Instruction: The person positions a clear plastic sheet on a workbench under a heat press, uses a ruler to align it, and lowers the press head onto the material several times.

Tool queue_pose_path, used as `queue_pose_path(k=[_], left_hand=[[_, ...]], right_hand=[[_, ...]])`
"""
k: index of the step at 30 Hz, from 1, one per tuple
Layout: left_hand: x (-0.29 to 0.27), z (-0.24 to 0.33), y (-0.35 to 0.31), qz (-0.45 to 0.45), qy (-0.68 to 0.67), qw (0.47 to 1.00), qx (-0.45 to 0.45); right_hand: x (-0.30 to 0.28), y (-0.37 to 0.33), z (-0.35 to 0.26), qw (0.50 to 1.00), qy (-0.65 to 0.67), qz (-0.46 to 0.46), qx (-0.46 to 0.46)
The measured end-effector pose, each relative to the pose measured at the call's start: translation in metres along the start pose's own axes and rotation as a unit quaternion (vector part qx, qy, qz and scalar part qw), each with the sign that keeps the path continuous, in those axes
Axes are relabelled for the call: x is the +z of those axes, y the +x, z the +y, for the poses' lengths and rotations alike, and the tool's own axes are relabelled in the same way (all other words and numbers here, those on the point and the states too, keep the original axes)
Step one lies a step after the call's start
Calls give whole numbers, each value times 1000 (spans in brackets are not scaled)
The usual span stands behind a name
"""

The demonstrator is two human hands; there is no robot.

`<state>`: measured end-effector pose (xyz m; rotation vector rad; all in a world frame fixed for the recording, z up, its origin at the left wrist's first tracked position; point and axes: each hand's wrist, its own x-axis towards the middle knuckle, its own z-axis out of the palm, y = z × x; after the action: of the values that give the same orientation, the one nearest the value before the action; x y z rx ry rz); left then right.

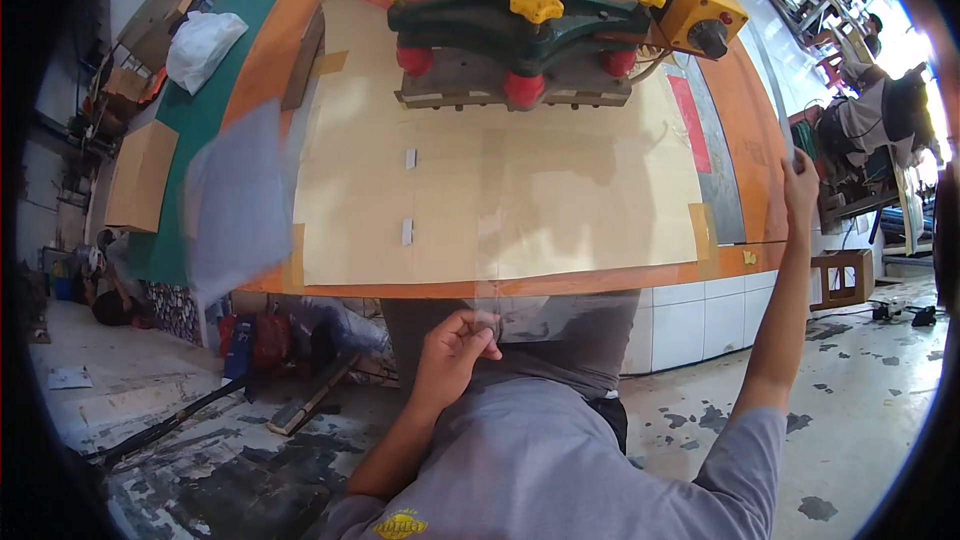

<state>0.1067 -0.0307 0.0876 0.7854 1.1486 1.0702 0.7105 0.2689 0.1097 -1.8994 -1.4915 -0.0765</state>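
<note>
Patchy grey floor [870,430] fills the lower right; white tiles [680,330] rise above it. Bright light [908,50] glares at upper right.

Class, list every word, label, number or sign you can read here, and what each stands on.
Grey shirt: a yellow emblem bears lettering; its wording is not copied here.
Yellow control box: any markings are too small to read.
Elsewhere: no lettering clear enough to read.

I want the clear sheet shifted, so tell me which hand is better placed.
Left, most likely: the left hand appears to pinch the clear sheet just off the orange tabletop's near edge, while the right hand is far out to the right.
</note>
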Motion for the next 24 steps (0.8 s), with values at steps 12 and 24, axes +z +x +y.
queue_pose_path(k=[12,24], left_hand=[[-19,-10,-3,39,-35,999,7],[3,17,-7,14,-73,968,239]], right_hand=[[88,82,17,983,-169,-43,-49],[20,-19,-86,995,21,89,-48]])
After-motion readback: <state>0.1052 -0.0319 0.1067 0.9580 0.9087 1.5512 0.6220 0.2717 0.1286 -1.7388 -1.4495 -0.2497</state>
